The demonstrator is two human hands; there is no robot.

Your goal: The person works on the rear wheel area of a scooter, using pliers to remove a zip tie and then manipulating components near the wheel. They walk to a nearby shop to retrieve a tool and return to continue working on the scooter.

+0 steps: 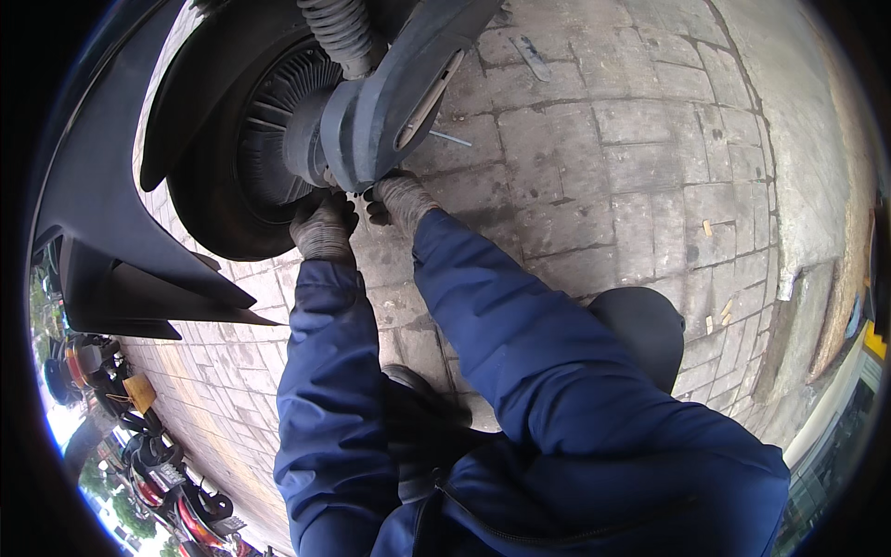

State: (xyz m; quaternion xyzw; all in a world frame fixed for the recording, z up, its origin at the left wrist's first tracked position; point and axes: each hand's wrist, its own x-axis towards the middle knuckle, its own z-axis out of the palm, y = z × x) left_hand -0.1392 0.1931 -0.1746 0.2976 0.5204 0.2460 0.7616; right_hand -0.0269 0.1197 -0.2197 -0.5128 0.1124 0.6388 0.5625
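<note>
Both of my hands wear grey knit gloves with dark fingers, and they work close together at the low end of a scooter's wheel. My left hand (325, 227) is closed beside the hub (302, 139), near the tyre (206, 209). My right hand (401, 200) has its fingers curled under the rounded end of the grey swingarm (364, 130). Small parts at the axle show between the hands, too small to name. Whatever the fingers grip is hidden. A coil-sprung shock absorber (339, 32) rises above the hub.
A black body panel (111, 186) with pointed ends hangs at the left. On the paving (557, 148) lies a thin light rod (450, 138), right of the swingarm. Parked motorbikes (153, 455) stand at the lower left. A concrete ledge (807, 167) runs along the right.
</note>
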